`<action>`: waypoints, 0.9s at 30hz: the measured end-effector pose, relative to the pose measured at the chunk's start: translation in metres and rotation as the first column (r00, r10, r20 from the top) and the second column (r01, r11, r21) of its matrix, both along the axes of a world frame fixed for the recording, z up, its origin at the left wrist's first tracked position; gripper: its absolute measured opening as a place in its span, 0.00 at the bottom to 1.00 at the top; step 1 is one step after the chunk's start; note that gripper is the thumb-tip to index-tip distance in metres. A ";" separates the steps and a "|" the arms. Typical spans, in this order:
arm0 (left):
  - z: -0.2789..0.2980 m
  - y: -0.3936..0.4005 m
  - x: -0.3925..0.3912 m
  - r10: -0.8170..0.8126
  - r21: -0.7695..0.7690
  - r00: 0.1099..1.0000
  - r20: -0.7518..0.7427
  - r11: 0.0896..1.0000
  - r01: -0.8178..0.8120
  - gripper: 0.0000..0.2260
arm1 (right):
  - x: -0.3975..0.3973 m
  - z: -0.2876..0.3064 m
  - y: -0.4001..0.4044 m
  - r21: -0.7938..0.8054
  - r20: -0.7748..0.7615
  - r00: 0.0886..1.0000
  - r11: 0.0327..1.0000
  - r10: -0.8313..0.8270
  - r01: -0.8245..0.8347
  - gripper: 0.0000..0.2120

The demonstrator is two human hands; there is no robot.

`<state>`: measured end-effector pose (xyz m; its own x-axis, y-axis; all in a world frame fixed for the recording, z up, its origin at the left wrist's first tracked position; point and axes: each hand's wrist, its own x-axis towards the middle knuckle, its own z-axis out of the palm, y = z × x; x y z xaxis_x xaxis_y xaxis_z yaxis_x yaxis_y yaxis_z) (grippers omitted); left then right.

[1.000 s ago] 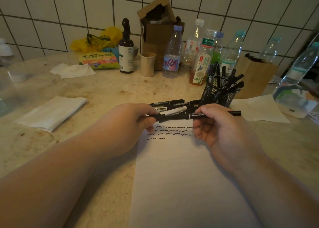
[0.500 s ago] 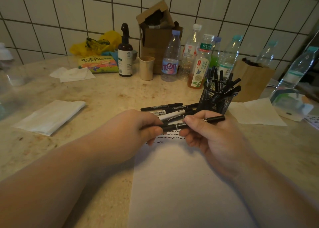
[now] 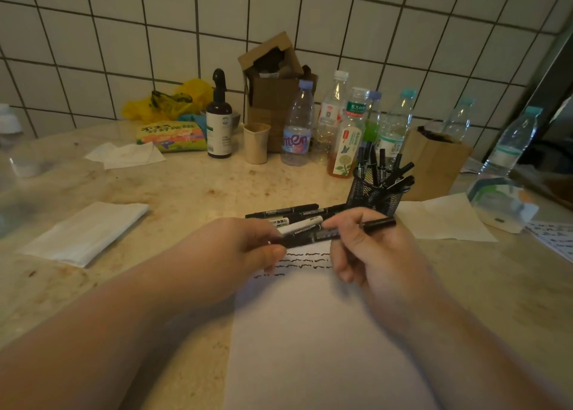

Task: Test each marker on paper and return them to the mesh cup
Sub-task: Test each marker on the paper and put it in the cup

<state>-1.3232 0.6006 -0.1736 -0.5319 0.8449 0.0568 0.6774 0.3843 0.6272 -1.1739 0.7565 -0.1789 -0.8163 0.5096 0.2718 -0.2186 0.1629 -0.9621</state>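
Observation:
A black marker [image 3: 313, 237] lies level between both hands above the top of the white paper [image 3: 313, 332]. My left hand [image 3: 238, 251] pinches its left end. My right hand [image 3: 372, 254] grips its right part, and the black tip end pokes out past my fingers. Short wavy black test lines [image 3: 297, 262] mark the top of the sheet. Several loose markers [image 3: 288, 216], one with a white barrel, lie just beyond the paper. The black mesh cup [image 3: 372, 197] stands behind my right hand with several markers upright in it.
Plastic bottles [image 3: 297, 130], a brown spray bottle [image 3: 219, 121], a paper cup [image 3: 255, 143] and cardboard boxes [image 3: 273, 99] line the tiled wall. Folded tissue [image 3: 90, 233] lies left, a paper sheet [image 3: 443, 220] right, and a tipped bottle [image 3: 508, 158] at far right.
Both hands have kept hold of the same marker. The wavy lines on the paper are uncovered again after being partly hidden half a second ago. The view shifted slightly.

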 end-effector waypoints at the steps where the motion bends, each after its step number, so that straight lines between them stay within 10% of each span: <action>1: -0.002 0.000 -0.001 0.023 -0.040 0.996 -0.086 0.999 -0.026 0.06 | 0.001 0.001 0.001 -0.012 -0.048 0.997 0.998 -0.062 0.062 0.12; 9: -0.013 -0.001 -0.008 0.041 -0.095 0.973 -0.228 0.993 -0.064 0.11 | 0.003 0.048 0.022 -0.261 -0.139 0.875 0.869 -0.465 0.420 0.09; 19: -0.014 -0.003 -0.006 0.048 -0.080 0.971 -0.232 0.995 -0.068 0.10 | -0.018 0.085 0.061 0.258 0.242 0.773 0.807 -0.587 0.532 0.16; 27: -0.013 -0.003 -0.004 0.037 -0.103 0.975 -0.220 0.993 -0.061 0.10 | -0.021 0.079 0.047 0.518 -0.015 0.818 0.695 -0.575 0.499 0.14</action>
<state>-1.3277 0.5978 -0.1866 -0.5579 0.8256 0.0850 0.7716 0.4782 0.4194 -1.1949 0.8031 -0.0995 -0.4917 0.7070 0.5083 0.1792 0.6534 -0.7355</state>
